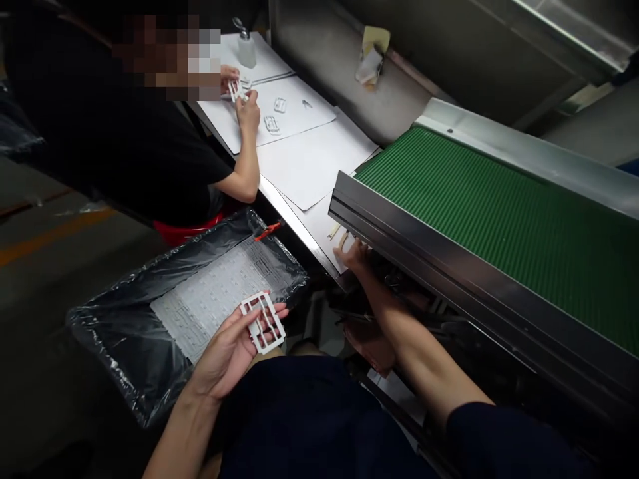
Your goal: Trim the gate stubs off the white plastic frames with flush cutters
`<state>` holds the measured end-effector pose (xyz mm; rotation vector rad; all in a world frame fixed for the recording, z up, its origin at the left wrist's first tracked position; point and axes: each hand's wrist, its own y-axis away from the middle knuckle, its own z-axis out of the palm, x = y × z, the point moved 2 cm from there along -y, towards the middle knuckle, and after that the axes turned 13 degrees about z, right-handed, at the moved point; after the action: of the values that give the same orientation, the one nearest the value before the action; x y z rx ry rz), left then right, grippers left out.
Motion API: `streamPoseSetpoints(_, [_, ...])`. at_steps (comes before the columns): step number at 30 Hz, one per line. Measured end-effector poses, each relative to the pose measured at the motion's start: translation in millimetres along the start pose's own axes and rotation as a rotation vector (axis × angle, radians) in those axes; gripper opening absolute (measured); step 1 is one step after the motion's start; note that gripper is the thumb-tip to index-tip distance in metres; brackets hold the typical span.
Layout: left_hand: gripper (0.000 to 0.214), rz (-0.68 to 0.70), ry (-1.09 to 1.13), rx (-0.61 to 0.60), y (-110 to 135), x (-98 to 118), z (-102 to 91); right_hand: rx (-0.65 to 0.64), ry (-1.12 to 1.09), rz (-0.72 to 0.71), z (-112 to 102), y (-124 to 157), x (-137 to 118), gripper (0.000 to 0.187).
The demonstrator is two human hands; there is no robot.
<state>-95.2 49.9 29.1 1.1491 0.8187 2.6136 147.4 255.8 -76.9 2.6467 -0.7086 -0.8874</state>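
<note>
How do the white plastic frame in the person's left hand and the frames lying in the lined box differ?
The white plastic frame is single, lifted and tilted on the left hand; the frames in the box lie flat, packed side by side. The held one looks brighter. Both show the same grid pattern.

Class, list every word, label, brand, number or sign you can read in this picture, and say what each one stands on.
None can be read.
The white sheets on the table look blank.
The pump bottle shows no legible label.
The white plastic frame in the left hand bears no marking.
The green conveyor belt carries no sign.
</note>
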Motion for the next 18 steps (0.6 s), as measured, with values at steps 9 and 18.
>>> streamPoseSetpoints(9, [0.045,-0.052,0.080,-0.059,-12.7,-5.7,21.7,-0.397,-0.271,0.215,-32.4,34.2,32.5,0.017])
streamPoseSetpoints(18, [0.042,-0.151,0.038,-0.201,-16.1,-29.6,60.2,-0.598,-0.735,0.145,-58.2,174.5,103.7,0.025])
